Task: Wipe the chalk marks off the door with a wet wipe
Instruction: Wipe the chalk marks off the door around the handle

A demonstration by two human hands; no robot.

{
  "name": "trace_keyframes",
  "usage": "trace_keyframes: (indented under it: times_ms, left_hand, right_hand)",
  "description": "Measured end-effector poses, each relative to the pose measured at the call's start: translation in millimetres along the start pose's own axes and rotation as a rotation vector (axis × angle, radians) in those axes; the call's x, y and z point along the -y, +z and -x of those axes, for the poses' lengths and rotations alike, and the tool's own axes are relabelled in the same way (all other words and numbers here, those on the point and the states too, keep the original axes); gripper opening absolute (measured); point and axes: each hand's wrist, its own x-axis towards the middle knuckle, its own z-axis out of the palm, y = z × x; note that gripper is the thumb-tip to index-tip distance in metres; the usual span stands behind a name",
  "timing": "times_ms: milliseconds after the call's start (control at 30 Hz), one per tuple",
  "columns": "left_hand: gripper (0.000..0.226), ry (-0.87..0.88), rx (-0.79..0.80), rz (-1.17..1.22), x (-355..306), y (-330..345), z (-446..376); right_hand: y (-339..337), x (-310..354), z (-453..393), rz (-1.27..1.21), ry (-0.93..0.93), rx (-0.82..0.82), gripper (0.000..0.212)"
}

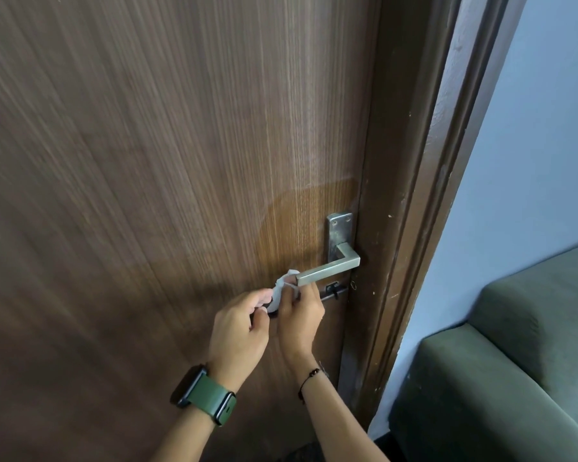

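Both hands, left hand [239, 328] and right hand [299, 320], are pinching the wipe [281, 288] just below the handle [327, 270]; the door [147, 161] is lying directly ahead.

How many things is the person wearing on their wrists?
2. A green-strapped watch sits on the left wrist, low in the picture. A thin dark cord bracelet circles the right wrist, just right of it. More could be hidden farther up the arms, out of view.

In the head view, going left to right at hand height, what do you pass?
Green-strapped watch → left hand → wet wipe → right hand → door bolt → door frame → green sofa.
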Motion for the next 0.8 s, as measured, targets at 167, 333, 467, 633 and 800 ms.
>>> trace_keyframes:
  times_ms: [167, 333, 467, 633, 800]
  left_hand:
    - [0.033, 0.006, -0.031, 0.015, 2, -5, -2]
    - [0.034, 0.027, -0.041, -0.007, 2, -4, 0]
    - [0.036, 0.063, -0.123, -0.012, 1, -9, -3]
    - [0.027, 0.082, -0.215, 0.03, -7, -13, -7]
    - [0.026, 0.086, -0.199, 0.09, -12, -13, -9]
  right_hand:
    - [7, 23, 10, -0.154, 0.133, -0.079, 0.024]
    - [3, 33, 41, -0.088, 0.032, 0.131, 0.05]
    - [4, 53, 21, 0.052, -0.186, 0.13, 0.05]
    - [-5, 76, -7, 0.253, -0.425, 0.098, 0.049]
    - [-23, 97, -49, 0.335, -0.488, 0.039, 0.038]
